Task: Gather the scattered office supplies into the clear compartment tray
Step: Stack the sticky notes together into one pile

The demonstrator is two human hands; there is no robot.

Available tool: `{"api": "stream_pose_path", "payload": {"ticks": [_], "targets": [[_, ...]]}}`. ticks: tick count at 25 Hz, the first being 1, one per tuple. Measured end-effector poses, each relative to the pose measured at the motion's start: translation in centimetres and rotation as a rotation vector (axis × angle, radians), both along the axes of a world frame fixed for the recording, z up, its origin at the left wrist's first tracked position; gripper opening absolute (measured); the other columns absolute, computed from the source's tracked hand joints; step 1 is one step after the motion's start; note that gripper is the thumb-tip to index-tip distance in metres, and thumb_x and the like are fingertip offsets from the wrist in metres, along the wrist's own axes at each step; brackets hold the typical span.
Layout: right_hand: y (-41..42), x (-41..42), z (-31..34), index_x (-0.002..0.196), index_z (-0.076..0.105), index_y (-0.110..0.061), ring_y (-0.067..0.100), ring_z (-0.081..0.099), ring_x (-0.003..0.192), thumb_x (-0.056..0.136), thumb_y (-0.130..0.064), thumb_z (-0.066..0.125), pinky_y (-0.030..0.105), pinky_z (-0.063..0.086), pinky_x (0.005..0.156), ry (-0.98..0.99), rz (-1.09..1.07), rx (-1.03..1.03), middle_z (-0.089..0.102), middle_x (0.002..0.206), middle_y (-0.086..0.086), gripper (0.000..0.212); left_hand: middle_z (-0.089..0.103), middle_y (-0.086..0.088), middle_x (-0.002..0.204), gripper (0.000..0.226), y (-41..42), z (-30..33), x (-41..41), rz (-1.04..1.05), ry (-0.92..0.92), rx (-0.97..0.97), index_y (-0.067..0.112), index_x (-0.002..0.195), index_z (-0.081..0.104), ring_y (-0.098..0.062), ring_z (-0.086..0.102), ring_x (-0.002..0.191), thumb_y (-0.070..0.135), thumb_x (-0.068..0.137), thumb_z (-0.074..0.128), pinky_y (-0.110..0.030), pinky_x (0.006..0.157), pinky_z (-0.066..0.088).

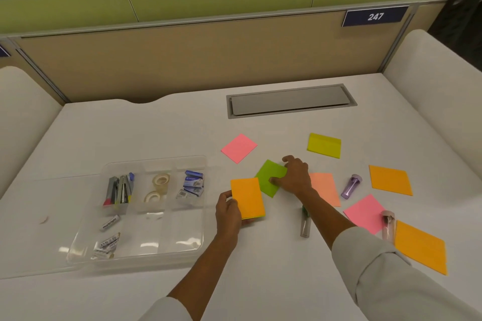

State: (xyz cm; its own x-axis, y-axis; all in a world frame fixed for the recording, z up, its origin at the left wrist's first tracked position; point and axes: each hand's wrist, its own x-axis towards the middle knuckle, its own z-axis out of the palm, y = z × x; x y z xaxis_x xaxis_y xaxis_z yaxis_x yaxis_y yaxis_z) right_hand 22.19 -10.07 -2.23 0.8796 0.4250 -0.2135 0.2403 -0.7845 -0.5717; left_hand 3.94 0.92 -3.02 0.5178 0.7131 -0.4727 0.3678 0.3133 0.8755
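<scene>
Six compartments divide the clear plastic compartment tray, which sits on the white tabletop at the person's left. Its far-left compartment holds a bundle of grey and silver staplers and pens, the far-middle one two rolls of clear tape, and the far-right one small blue staple boxes; the near-left compartment holds small white labelled packets, while the near-middle and near-right show only bare plastic. Just right of the tray, the left hand has its grip closed on an orange rectangular sticky-note pad, thumb on the pad's left edge, with a thin yellow-green layer visible beneath. The right hand rests on a bright green square sticky-note pad, fingers spread and pressing its right edge; the grip is narrow, pinching the pad's corner. Loose on the tabletop to the right lie a pink square pad, a yellow-green pad, a salmon pad, a second pink pad, two further orange pads, a translucent purple tube, a pinkish tube and a green-tipped clear tube.
</scene>
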Motion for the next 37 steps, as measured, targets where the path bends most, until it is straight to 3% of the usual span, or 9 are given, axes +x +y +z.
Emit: {"api": "stream_pose_path", "payload": {"ticks": [3, 7, 11, 13, 15, 19, 24, 31, 37], "targets": [[-0.3, 0.8, -0.1, 0.110, 0.068, -0.007, 0.029, 0.063, 0.104, 0.073, -0.015, 0.082, 0.026, 0.043, 0.082, 0.019, -0.043, 0.156, 0.069, 0.107, 0.015, 0.039, 0.057, -0.005, 0.102, 0.026, 0.4, 0.2, 0.8, 0.001, 0.011, 0.005, 0.022, 0.112, 0.054, -0.022, 0.057, 0.085, 0.008, 0.100, 0.036, -0.045, 0.077, 0.056], [-1.8, 0.5, 1.5, 0.096, 0.073, -0.009, 0.020, 0.067, 0.080, 0.076, -0.009, 0.080, 0.016, 0.045, 0.072, -0.015, -0.145, 0.396, 0.071, 0.089, 0.008, 0.021, 0.058, -0.007, 0.103, 0.025, 0.4, 0.6, 0.9, 0.000, 0.004, 0.003, 0.024, 0.109, 0.054, -0.025, 0.058, 0.088, 0.009, 0.100, 0.036, -0.046, 0.081, 0.054], [-2.7, 1.5, 6.1, 0.093, 0.070, -0.016, 0.019, 0.068, 0.068, 0.082, -0.012, 0.077, 0.028, 0.057, 0.064, -0.040, -0.103, 0.675, 0.066, 0.085, 0.002, 0.013, 0.057, -0.010, 0.106, 0.026, 0.5, 1.6, 0.9, -0.016, -0.030, -0.054, 0.022, 0.110, 0.054, -0.029, 0.058, 0.091, 0.007, 0.099, 0.036, -0.053, 0.084, 0.054], [-2.6, 1.5, 8.1, 0.092, 0.069, -0.021, 0.016, 0.071, 0.070, 0.083, -0.015, 0.077, 0.024, 0.056, 0.059, 0.007, -0.050, 0.771, 0.069, 0.087, 0.001, 0.013, 0.057, -0.013, 0.110, 0.027, 0.6, 2.0, 1.0, -0.021, -0.049, -0.114, 0.020, 0.114, 0.055, -0.037, 0.060, 0.097, 0.006, 0.099, 0.036, -0.057, 0.078, 0.057], [-2.2, 0.7, 8.9, 0.092, 0.070, -0.022, 0.013, 0.073, 0.072, 0.082, -0.016, 0.078, 0.023, 0.056, 0.059, 0.113, -0.009, 0.840, 0.071, 0.089, -0.001, 0.014, 0.059, -0.011, 0.104, 0.028, 0.4, 2.5, 1.0, -0.018, -0.071, -0.184, 0.022, 0.112, 0.056, -0.037, 0.062, 0.090, 0.006, 0.098, 0.038, -0.048, 0.060, 0.060], [-1.1, -1.8, 6.6, 0.093, 0.070, -0.013, 0.019, 0.072, 0.074, 0.082, -0.013, 0.078, 0.028, 0.058, 0.061, 0.235, 0.126, 0.717, 0.072, 0.092, 0.008, 0.014, 0.066, -0.013, 0.095, 0.030, -0.3, 3.2, 1.0, -0.029, -0.106, -0.261, 0.021, 0.110, 0.059, -0.034, 0.069, 0.075, 0.004, 0.095, 0.039, -0.040, 0.050, 0.058], [-0.2, -2.8, 4.0, 0.092, 0.071, -0.007, 0.006, 0.067, 0.071, 0.081, -0.013, 0.078, 0.019, 0.056, 0.061, 0.048, 0.200, 0.619, 0.070, 0.082, 0.002, 0.014, 0.064, -0.015, 0.106, 0.027, 0.0, 3.8, 0.5, -0.075, -0.115, -0.274, 0.028, 0.102, 0.058, -0.035, 0.070, 0.083, 0.010, 0.101, 0.038, -0.040, 0.052, 0.058], [1.7, -2.3, 2.3, 0.091, 0.069, -0.012, 0.000, 0.066, 0.070, 0.078, -0.014, 0.080, 0.013, 0.052, 0.071, -0.055, 0.136, 0.674, 0.070, 0.079, -0.006, 0.017, 0.064, -0.021, 0.113, 0.027, 0.7, 4.0, 1.5, -0.068, -0.144, -0.309, 0.021, 0.114, 0.057, -0.041, 0.069, 0.091, 0.008, 0.099, 0.039, -0.043, 0.057, 0.059], [3.4, -0.8, 1.7, 0.091, 0.068, -0.017, 0.005, 0.068, 0.075, 0.082, -0.025, 0.077, 0.007, 0.047, 0.068, -0.057, 0.021, 0.688, 0.071, 0.087, -0.005, 0.015, 0.064, -0.009, 0.100, 0.030, 1.2, 3.5, 2.7, 0.005, -0.133, -0.241, 0.025, 0.099, 0.058, -0.030, 0.070, 0.081, 0.007, 0.101, 0.035, -0.037, 0.051, 0.058]]}}
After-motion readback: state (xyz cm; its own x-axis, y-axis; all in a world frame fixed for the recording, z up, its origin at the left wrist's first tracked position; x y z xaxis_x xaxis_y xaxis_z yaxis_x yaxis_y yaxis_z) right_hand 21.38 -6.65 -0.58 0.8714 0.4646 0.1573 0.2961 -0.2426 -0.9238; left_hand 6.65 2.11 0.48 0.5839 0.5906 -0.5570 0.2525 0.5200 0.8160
